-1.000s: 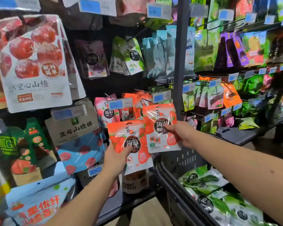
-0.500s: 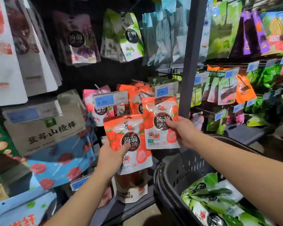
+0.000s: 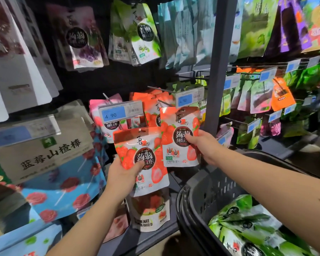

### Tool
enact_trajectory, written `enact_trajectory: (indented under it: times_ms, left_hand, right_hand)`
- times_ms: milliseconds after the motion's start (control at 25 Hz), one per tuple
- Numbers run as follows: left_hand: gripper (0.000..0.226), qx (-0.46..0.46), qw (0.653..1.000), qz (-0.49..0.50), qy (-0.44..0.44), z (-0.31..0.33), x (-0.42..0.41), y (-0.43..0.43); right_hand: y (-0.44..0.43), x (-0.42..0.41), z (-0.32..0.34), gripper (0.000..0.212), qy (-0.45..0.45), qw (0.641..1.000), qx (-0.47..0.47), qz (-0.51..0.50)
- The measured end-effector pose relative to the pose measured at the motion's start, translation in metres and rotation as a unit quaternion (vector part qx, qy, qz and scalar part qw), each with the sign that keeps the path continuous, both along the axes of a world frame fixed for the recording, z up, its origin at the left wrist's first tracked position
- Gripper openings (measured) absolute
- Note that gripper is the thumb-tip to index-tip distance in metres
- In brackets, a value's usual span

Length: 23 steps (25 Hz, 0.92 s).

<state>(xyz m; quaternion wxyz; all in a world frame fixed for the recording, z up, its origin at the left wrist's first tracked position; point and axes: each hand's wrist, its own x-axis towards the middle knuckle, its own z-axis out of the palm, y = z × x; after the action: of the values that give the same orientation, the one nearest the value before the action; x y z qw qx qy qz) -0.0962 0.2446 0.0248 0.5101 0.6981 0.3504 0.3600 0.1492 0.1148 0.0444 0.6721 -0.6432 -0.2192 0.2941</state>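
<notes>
Site: retail shop, snack aisle.
Evidence: sealed snack pouches (image 3: 146, 34) hang in rows on metal pegs (image 3: 155, 88) above your fingers.
Blue price tag (image 3: 120, 112), "4.90", just above your left fingers (image 3: 137, 164). Second blue tag (image 3: 189, 98) just above your right fingers (image 3: 189, 140). More tags (image 3: 266, 74) on racks to right of them.
Strawberry pouch (image 3: 142, 145) you grip at left matches second strawberry pouch (image 3: 179, 156) at right and stock (image 3: 148, 100) behind both.
Dark shopping basket (image 3: 211, 191) below right fingers, green pouches (image 3: 248, 224) inside.
</notes>
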Motion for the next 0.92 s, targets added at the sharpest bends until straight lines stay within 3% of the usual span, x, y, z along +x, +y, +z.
enact_trajectory:
  times_ms: [160, 400, 560, 680, 800, 920]
  left_hand:
    - [0.026, -0.005, 1.0, 0.016, -0.007, -0.001, -0.009, 0.01]
    - [0.024, -0.001, 1.0, 0.004, 0.008, 0.0, -0.009, 0.02]
    - [0.024, -0.003, 1.0, -0.018, 0.012, 0.002, -0.004, 0.026]
    - [0.023, -0.002, 1.0, -0.025, 0.008, 0.004, 0.001, 0.029]
    - [0.024, -0.009, 1.0, -0.025, 0.0, 0.004, 0.005, 0.034]
    - [0.029, -0.016, 0.999, -0.034, 0.0, 0.005, 0.009, 0.036]
  right_hand:
    - [0.024, 0.004, -0.008, 0.043, 0.001, 1.0, -0.011, -0.002]
    - [0.054, 0.019, -0.008, 0.059, -0.002, 1.0, -0.031, -0.002]
    - [0.071, 0.026, 0.008, 0.038, -0.078, 0.994, -0.072, -0.016]
    - [0.085, 0.035, 0.01, 0.044, -0.104, 0.991, -0.08, -0.018]
    - [0.097, 0.037, 0.007, 0.025, -0.145, 0.984, -0.094, -0.031]
    - [0.106, 0.036, 0.006, 0.036, -0.164, 0.979, -0.097, -0.073]
